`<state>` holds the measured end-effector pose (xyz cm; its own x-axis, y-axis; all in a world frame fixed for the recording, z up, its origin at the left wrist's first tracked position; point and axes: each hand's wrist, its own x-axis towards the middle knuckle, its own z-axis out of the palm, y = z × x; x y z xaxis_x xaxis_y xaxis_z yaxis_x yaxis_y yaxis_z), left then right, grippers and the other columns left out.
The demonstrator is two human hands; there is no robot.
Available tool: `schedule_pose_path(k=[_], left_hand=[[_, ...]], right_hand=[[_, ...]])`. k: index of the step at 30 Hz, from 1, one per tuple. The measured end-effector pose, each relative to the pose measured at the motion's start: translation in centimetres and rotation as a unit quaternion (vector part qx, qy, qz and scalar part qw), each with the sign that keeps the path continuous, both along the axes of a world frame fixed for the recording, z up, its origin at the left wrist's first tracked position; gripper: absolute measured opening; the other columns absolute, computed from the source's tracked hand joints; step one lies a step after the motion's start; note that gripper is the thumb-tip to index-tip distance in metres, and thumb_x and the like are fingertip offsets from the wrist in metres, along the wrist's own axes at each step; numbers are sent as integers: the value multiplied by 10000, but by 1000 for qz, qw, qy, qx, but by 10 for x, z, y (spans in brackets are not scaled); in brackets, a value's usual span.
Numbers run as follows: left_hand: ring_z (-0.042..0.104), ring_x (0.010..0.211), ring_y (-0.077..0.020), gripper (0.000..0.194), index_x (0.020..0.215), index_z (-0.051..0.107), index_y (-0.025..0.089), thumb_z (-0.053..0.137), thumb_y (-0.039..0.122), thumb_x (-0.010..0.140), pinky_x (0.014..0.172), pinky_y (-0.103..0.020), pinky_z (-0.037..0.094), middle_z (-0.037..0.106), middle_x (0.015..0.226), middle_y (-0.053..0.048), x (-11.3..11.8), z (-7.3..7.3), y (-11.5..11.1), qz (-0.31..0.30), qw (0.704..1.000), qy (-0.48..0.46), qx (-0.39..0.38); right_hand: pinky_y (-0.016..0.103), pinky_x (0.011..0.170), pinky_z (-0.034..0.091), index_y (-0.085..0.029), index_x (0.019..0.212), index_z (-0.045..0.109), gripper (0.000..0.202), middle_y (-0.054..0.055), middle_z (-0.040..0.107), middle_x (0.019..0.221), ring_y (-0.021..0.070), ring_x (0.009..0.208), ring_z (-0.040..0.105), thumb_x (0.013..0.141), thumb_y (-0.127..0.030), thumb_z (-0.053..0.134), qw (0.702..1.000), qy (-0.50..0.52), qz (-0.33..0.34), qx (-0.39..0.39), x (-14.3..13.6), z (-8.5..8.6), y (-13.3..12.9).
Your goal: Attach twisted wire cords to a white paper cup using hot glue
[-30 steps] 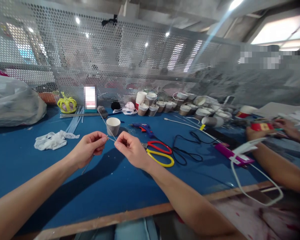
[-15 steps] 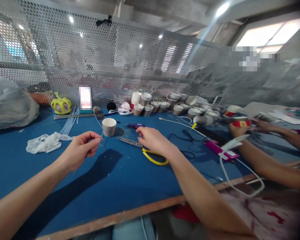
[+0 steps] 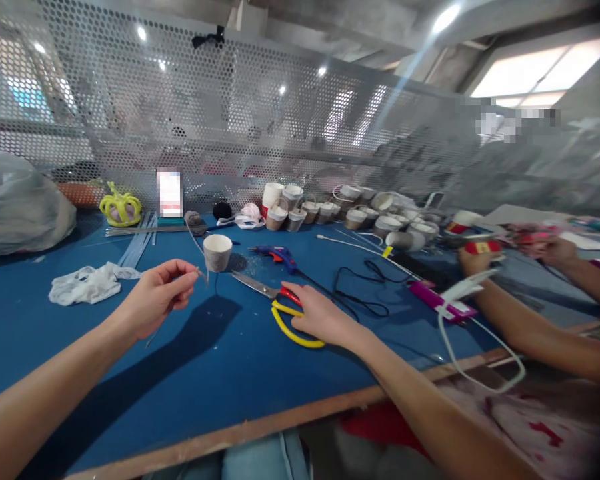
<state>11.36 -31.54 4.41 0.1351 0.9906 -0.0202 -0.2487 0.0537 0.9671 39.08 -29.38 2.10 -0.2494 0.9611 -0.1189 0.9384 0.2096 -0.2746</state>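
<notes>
My left hand (image 3: pixel 167 293) is closed, thumb and forefinger pinching a thin grey cord (image 3: pixel 207 277). The cord runs back toward a small grey yarn ball (image 3: pixel 193 220). Just beyond those fingertips a small cup (image 3: pixel 217 253), grey-wrapped with a pale inside, stands upright on the blue table. My right hand (image 3: pixel 320 313) grips the handle end of a pair of scissors (image 3: pixel 257 285), one loop yellow and one red. The blades lie slightly apart and point left toward the cup. Behind the scissors rests a blue glue gun (image 3: pixel 277 255) with a black cable.
Crumpled white lace (image 3: pixel 87 283) lies left, near clear sticks (image 3: pixel 137 243) and a yellow basket-like piece (image 3: pixel 121 207). Several wrapped cups (image 3: pixel 325 212) line the mesh partition (image 3: pixel 280 133). At right, a co-worker's hand (image 3: pixel 473 260) is near a purple power strip (image 3: pixel 437 300) with white cable.
My right hand has moved down from near the glue gun onto the scissors' handles and taken hold. The scissors have shifted slightly left. My left hand still pinches the cord.
</notes>
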Motion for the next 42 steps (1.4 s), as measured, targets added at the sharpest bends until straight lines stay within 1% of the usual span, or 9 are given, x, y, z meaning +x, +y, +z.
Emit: schedule_pose_path(k=[4,6,9,14,18,22,26,31,42], left_hand=[[347,412,-40,204,683,531,144,682,251,598,367,-149,246,416,444,63,-1,0,2,18,1000,-16,4],[352,420,-39,187,678,535,143,679,234,602,367,-145,247,420,453,61,-2,0,3,33,999,-27,12],[359,432,-37,163,674,543,138,675,212,610,369,-144,249,430,478,54,-3,1,4,48,998,-40,22],[364,430,-39,164,666,543,137,677,206,602,367,-147,246,427,473,55,-2,1,5,60,996,-52,26],[374,428,-39,166,665,540,138,676,207,598,370,-148,252,445,477,53,-3,4,5,90,994,-53,42],[391,415,-41,162,674,528,145,660,213,612,382,-160,282,466,477,55,-4,8,6,126,989,-50,63],[417,412,-51,159,688,511,151,642,219,628,400,-176,317,483,479,56,-5,9,7,168,981,-34,89],[420,409,-52,149,715,509,157,624,233,657,411,-184,325,477,480,65,-7,7,9,200,972,11,123],[440,406,-57,110,734,491,165,561,250,723,419,-177,371,474,484,70,1,-4,5,180,964,102,167]], right_hand=[[267,653,400,-245,1244,398,583,76,549,989,178,802,539,680,-207,540,988,144,4,-47,-3,-1,-14],[239,572,396,-248,1221,401,536,52,553,930,133,691,530,702,-234,535,960,256,6,-113,-6,3,-18],[204,455,351,-217,1160,392,462,0,514,744,78,512,457,720,-236,530,877,427,19,-221,-14,12,-21],[192,464,369,-227,1059,407,396,-42,437,670,64,521,446,713,-293,589,721,606,74,-328,-37,13,-26],[273,642,441,-205,1045,423,540,-11,453,739,132,738,540,648,-523,603,668,639,104,-367,-55,9,-31],[313,653,448,-195,995,425,646,-16,463,696,183,767,563,551,-635,587,652,640,114,-391,-68,7,-32],[195,445,378,-186,952,424,559,-21,459,662,100,570,510,634,-637,518,663,622,83,-407,-74,7,-33],[168,397,319,-184,928,427,566,-31,442,631,68,496,450,630,-660,497,646,615,73,-446,-78,9,-39],[153,376,271,-206,900,419,521,-54,402,570,45,422,365,663,-668,451,661,611,46,-432,-102,11,-37]])
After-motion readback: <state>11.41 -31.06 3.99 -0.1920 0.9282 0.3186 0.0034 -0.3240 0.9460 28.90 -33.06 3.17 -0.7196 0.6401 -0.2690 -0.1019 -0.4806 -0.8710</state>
